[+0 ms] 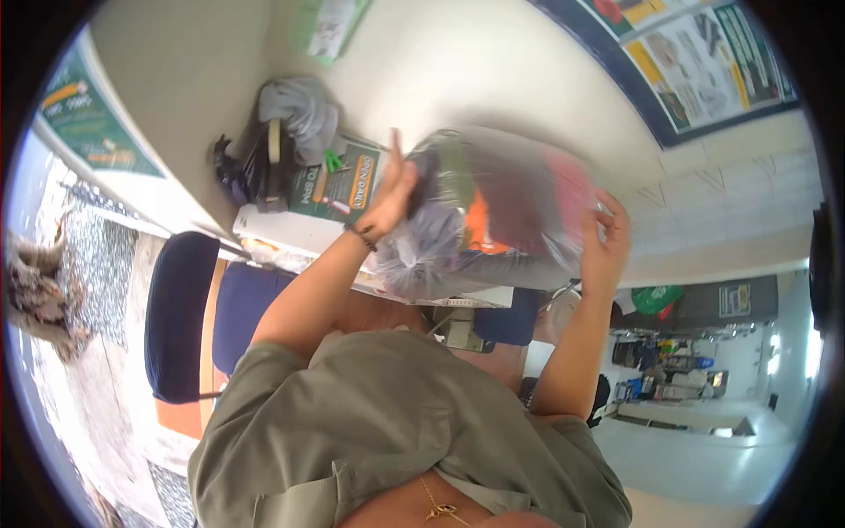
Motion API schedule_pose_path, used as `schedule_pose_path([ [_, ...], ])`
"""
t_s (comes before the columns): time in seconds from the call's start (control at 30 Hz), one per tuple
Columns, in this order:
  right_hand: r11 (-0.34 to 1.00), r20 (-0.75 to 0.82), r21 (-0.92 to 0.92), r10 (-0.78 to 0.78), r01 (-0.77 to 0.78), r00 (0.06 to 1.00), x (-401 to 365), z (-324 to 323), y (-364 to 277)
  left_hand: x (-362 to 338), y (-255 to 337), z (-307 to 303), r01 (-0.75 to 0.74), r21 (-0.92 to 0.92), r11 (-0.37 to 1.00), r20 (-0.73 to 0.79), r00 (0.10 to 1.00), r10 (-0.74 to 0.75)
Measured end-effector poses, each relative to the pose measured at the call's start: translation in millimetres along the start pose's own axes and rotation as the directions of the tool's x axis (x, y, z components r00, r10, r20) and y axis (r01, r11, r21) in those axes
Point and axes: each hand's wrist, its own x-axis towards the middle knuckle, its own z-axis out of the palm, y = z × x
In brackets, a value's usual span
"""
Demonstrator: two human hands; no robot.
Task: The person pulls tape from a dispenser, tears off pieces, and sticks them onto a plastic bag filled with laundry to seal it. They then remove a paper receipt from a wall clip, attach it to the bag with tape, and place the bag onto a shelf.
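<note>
A large clear plastic bag (519, 194) full of folded cloth, with red, orange, green and dark pieces showing through, lies on a white surface against the wall. Its gathered, knotted end (409, 251) points toward the lower left. My left hand (393, 201) is at the bag's left side, fingers stretched and apart, the palm turned to the plastic. At the right end, my right hand (606, 236) rests against the bag with its fingers spread and slightly bent.
Left of the bag are a green sign (339, 189), a tape roll (275, 141), a grey cloth bundle (304, 114) and a green clip (334, 160). Dark chairs (180, 317) stand at the lower left. A framed poster board (651, 114) hangs at the upper right.
</note>
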Motion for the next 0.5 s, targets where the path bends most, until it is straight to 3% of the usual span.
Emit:
schedule_pose_path([
  [0.07, 0.979, -0.121, 0.08, 0.195, -0.186, 0.973, -4.2, -31.3, 38.9, -2.5, 23.9, -0.1, -0.086, 0.116, 0.99, -0.193, 0.975, 0.107],
  [0.13, 0.947, -0.195, 0.127, 0.315, -0.294, 0.929, -9.7, -49.5, 72.8, 2.3, 25.1, 9.5, -0.067, 0.169, 0.983, -0.186, 0.978, 0.098],
  [0.17, 0.926, -0.225, 0.154, 0.374, -0.346, 0.9, -11.1, -57.0, 86.6, 3.6, 23.3, 17.2, -0.007, 0.157, 0.988, -0.093, 0.995, 0.022],
  [0.27, 0.982, -0.256, -0.108, 0.12, -0.152, 0.959, 7.0, -73.5, 113.6, 19.7, 27.9, 9.7, 0.162, 0.156, 0.974, 0.079, 0.981, -0.176],
  [0.3, 0.991, -0.271, -0.119, 0.028, -0.062, 0.962, 20.8, -79.0, 108.2, 28.0, 38.9, 3.0, 0.24, 0.178, 0.954, 0.12, 0.957, -0.263],
  [0.37, 0.969, -0.329, -0.206, -0.196, 0.133, 0.924, 51.0, -90.8, 67.7, 47.3, 65.4, 9.2, 0.009, 0.482, 0.876, -0.128, 0.99, 0.06],
  [0.43, 0.889, -0.355, -0.278, -0.448, 0.364, 0.821, 76.9, -98.9, 30.7, 59.4, 125.6, 34.5, -0.26, 0.615, 0.745, 0.012, 0.947, 0.321],
  [0.47, 0.825, -0.351, -0.271, -0.564, 0.496, 0.747, 87.9, -95.2, 26.9, 63.8, 144.7, 51.8, -0.306, 0.696, 0.65, 0.069, 0.929, 0.363],
  [0.5, 0.834, -0.345, -0.285, -0.55, 0.473, 0.761, 93.1, -77.2, 35.9, 68.6, 159.7, 72.3, -0.35, 0.762, 0.544, 0.13, 0.907, 0.4],
])
